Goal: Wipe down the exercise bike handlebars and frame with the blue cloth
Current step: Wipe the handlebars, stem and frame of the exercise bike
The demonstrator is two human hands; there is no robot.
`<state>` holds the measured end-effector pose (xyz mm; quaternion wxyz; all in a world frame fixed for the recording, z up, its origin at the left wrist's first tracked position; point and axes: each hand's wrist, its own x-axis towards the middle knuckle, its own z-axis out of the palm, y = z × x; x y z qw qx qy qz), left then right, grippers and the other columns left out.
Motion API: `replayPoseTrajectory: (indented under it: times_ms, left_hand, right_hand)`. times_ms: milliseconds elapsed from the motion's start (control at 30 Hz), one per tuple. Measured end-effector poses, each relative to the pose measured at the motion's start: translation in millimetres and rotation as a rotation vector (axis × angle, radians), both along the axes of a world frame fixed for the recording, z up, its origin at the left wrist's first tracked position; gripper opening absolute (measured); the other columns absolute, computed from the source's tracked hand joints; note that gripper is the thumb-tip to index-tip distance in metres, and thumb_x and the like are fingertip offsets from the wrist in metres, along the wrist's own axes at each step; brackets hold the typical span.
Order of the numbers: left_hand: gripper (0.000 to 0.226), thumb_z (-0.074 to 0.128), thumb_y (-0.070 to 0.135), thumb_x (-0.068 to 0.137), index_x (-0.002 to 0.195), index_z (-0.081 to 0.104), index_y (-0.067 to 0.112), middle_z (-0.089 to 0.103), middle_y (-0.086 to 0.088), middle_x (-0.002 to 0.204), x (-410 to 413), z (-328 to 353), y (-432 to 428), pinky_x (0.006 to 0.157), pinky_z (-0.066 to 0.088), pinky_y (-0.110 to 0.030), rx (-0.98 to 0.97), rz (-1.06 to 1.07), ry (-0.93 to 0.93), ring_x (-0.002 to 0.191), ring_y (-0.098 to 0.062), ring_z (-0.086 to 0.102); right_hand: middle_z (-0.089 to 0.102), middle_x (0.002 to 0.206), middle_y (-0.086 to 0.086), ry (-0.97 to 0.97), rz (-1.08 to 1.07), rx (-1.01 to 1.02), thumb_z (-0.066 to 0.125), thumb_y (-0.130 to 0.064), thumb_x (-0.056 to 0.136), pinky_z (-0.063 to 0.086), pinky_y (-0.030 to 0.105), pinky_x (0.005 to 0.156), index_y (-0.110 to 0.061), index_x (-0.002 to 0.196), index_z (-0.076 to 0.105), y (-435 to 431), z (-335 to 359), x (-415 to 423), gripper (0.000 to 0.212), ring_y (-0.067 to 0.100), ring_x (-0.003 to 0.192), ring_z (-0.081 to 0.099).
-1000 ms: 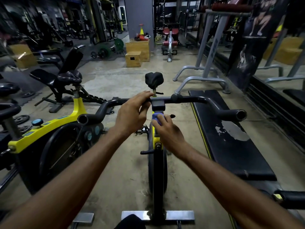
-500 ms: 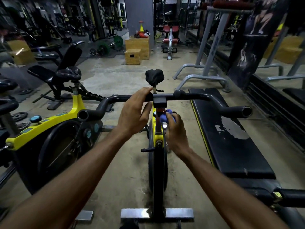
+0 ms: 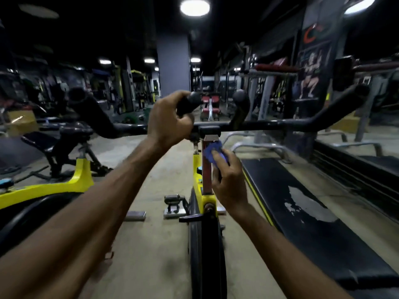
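At the handlebar post (image 3: 206, 169), just under the clamp: blue cloth (image 3: 213, 153) is bunched against the post's right side. Right hand (image 3: 231, 182) pins it there with fingers curled over it, and the cloth shows past the fingertips. Left hand (image 3: 170, 121) is wrapped tight round the inner grip of the handlebars (image 3: 269, 124). Yellow frame (image 3: 200, 192) is directly below the post, black bench (image 3: 313, 212) to the right.

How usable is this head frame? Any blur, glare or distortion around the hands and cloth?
Head view: dim overall, with the ceiling lamp blown out; the background and left hand on the handlebar are blurred; wide-angle distortion bows the handlebar; the cloth in the right hand is soft-edged but clearly blue.
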<state>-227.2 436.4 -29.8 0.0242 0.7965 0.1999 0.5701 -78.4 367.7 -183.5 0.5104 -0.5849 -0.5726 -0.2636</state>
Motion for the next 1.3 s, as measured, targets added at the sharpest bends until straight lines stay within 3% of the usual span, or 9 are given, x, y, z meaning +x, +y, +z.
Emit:
replayPoseTrajectory:
  times_ms: [100,300,500,600,700,900,1033,1167,1300]
  left_hand:
    - [0.043,0.054,0.027,0.078,0.116,0.07,0.013,0.074,0.0,0.104,3,-8,0,0.084,0.057,-0.023,0.054,-0.026,-0.083,0.096,-0.014,0.069]
    - [0.057,0.058,0.011,0.076,0.132,0.061,0.017,0.068,0.009,0.112,10,-26,-3,0.083,0.044,-0.004,0.096,-0.052,-0.186,0.102,-0.005,0.062]
    - [0.086,0.051,-0.008,0.072,0.154,0.029,0.008,0.04,-0.01,0.153,16,-75,8,0.118,0.036,-0.033,0.244,-0.114,-0.188,0.143,-0.014,0.035]
    - [0.087,0.05,-0.011,0.066,0.151,0.031,0.001,0.034,-0.017,0.148,21,-111,25,0.094,0.052,-0.026,0.354,0.08,-0.194,0.133,-0.025,0.041]
    - [0.08,0.053,-0.01,0.065,0.143,0.041,0.004,0.038,-0.015,0.138,18,-129,41,0.091,0.055,-0.035,0.358,0.205,-0.032,0.122,-0.025,0.043]
    - [0.082,0.02,0.033,0.076,0.154,0.024,0.008,0.03,-0.015,0.159,5,-126,69,0.113,0.032,-0.054,0.533,0.72,0.572,0.14,-0.039,0.033]
    - [0.083,0.02,0.036,0.079,0.158,0.013,0.01,0.019,-0.011,0.166,4,-127,73,0.115,0.024,-0.053,0.534,0.806,0.652,0.146,-0.039,0.025]
    - [0.09,0.052,0.031,0.083,0.16,0.008,0.013,0.006,-0.009,0.168,0,-126,67,0.12,0.02,-0.053,0.465,0.75,0.673,0.15,-0.039,0.015]
    - [0.094,0.055,0.029,0.077,0.159,0.011,0.015,0.008,-0.006,0.167,0,-126,60,0.119,0.019,-0.055,0.426,0.721,0.645,0.149,-0.038,0.016]
  right_hand:
    - [0.059,0.124,0.02,-0.079,-0.004,0.071,0.045,-0.02,0.096,0.05,0.043,0.096,-0.005,0.125,0.065,10,-3,9,0.039,0.035,0.113,0.056]
    - [0.056,0.128,0.014,-0.184,0.025,0.15,0.052,-0.016,0.096,0.048,0.04,0.101,-0.005,0.13,0.061,18,-9,25,0.037,0.029,0.12,0.054]
    - [0.052,0.135,0.02,-0.349,-0.034,0.179,0.057,-0.007,0.093,0.044,0.037,0.107,-0.004,0.136,0.056,23,-16,32,0.044,0.033,0.127,0.048]
    - [0.055,0.129,0.021,-0.466,-0.058,0.152,0.046,-0.016,0.092,0.052,0.04,0.097,-0.004,0.127,0.062,21,-24,34,0.04,0.034,0.118,0.053]
    - [0.058,0.118,0.016,-0.484,-0.048,0.149,0.054,-0.01,0.088,0.057,0.043,0.08,-0.002,0.109,0.066,13,-28,49,0.026,0.029,0.104,0.057]
    - [0.053,0.135,0.019,-0.721,-0.28,0.204,0.048,-0.011,0.088,0.057,0.041,0.085,-0.008,0.13,0.059,27,-5,26,0.044,0.037,0.122,0.051]
    - [0.051,0.136,0.017,-0.885,-0.404,0.136,0.049,-0.005,0.083,0.059,0.044,0.069,-0.009,0.123,0.062,32,-1,29,0.042,0.04,0.118,0.05]
    - [0.059,0.124,0.02,-0.886,-0.366,0.164,0.04,-0.008,0.096,0.06,0.041,0.068,-0.006,0.114,0.067,21,-11,48,0.033,0.036,0.106,0.058]
    - [0.058,0.126,0.025,-0.759,-0.401,0.219,0.063,-0.008,0.09,0.061,0.045,0.076,-0.007,0.117,0.067,26,-29,64,0.027,0.038,0.11,0.058]
